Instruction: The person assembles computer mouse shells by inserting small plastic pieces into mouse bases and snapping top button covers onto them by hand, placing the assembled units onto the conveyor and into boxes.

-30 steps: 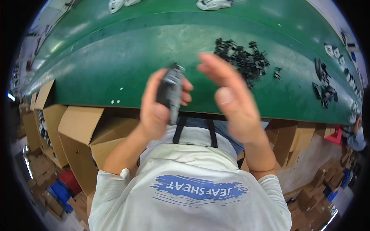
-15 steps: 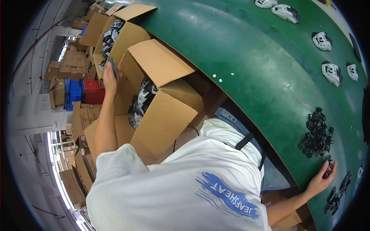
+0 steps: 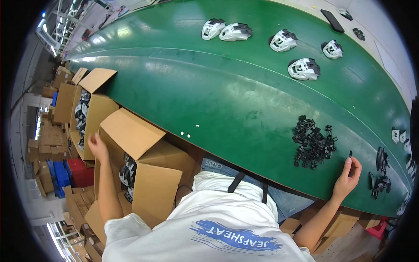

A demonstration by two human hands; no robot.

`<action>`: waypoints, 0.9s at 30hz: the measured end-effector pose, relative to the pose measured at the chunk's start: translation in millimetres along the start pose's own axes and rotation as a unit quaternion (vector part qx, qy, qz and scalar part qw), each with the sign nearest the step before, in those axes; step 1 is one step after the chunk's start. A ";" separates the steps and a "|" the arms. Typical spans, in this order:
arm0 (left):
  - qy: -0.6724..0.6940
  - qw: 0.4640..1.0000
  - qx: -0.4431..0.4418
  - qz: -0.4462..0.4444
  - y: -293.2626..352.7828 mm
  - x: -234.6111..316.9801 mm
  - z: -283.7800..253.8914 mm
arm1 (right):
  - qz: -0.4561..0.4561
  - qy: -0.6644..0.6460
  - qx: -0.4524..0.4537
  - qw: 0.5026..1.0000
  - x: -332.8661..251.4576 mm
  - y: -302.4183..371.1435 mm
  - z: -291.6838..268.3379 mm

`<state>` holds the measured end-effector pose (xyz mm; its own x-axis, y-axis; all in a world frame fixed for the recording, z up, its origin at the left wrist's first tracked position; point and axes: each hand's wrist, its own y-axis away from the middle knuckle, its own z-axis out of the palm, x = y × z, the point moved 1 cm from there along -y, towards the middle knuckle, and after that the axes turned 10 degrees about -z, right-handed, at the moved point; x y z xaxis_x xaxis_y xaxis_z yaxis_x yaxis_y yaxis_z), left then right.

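Note:
My left hand [image 3: 98,147] hangs over the open cardboard boxes at the left, its fingers curled; what they hold, if anything, is hidden. Beneath and beside it stands a cardboard box [image 3: 156,187] with black-and-white plastic shells [image 3: 127,178] inside. My right hand [image 3: 348,176] is above the near edge of the green table [image 3: 244,144], pinching a small black plastic part [image 3: 350,153] upright between thumb and finger. Just left of that hand lies a loose heap of small black plastic parts [image 3: 313,143]. Curved black pieces [image 3: 380,185] lie to its right.
White-and-black computer mouse shells [image 3: 304,69] are spread over the far side of the table. A black phone-shaped object [image 3: 332,20] lies at the back right. Small white bits [image 3: 188,136] dot the near edge. Another box of shells [image 3: 81,115] stands farther left, near blue and red bins [image 3: 80,172].
My view has swung toward the right, so the table fills more of it. The dark flat thing seen in my left hand no longer shows. My right hand has raised a small black part.

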<state>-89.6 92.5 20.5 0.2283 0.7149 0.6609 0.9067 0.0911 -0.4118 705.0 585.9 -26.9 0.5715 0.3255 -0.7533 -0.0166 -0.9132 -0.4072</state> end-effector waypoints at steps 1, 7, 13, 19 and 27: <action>0.039 0.998 -0.023 0.050 1.7 49.9 40.9 | 0.003 -0.013 0.022 1.000 -0.1 -1.5 -0.9; 0.157 0.914 -0.270 0.258 83.8 315.4 225.0 | -0.029 0.102 0.025 0.994 -11.7 -10.9 0.4; 0.035 0.827 -0.321 0.461 173.4 432.2 352.4 | -0.052 0.114 0.037 0.991 -20.0 -10.6 5.4; -0.134 0.729 -0.377 0.556 191.8 473.0 401.6 | -0.177 0.123 0.036 0.976 -57.4 -43.9 8.4; 0.064 0.816 -0.296 0.492 185.4 441.4 419.1 | -0.344 0.082 -0.342 0.871 -126.0 -183.7 182.5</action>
<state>30.6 715.5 -27.1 0.9502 0.1584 0.2685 0.2658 -0.8617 -0.4322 486.3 757.4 48.6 0.3626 0.8654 -0.3459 0.8364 -0.4659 -0.2888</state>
